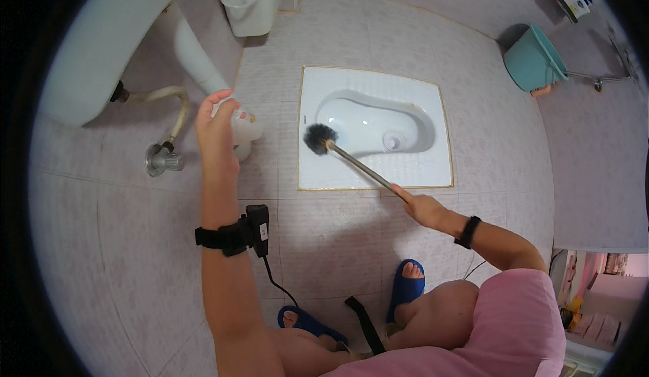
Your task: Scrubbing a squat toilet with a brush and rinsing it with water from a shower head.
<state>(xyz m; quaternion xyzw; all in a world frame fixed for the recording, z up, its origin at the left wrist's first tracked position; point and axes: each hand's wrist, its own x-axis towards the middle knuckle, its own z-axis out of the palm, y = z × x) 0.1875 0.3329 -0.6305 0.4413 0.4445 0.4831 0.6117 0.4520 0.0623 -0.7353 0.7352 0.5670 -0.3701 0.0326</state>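
My right hand [426, 209] grips the metal handle [365, 169] of a toilet brush. Its round dark bristle head [320, 138] is over the left end of a white ceramic squat toilet [375, 171], by the rim of the bowl. Some water shows in the bowl, and a round drain opening [393, 141] lies at its right end. My left hand [218, 116] is at the lower part of a white drain pipe [195, 55] under the basin, with its fingers curled around a white plastic part [248, 128]. The hand partly hides that part.
A white basin [116, 37] overhangs the left side, above a hose and metal valve [165, 160]. A lined waste bin [251, 7] stands at the back. At right are a teal bucket [532, 60] and a wall shelf [560, 1]. A black cable [274, 280] hangs from my left forearm.
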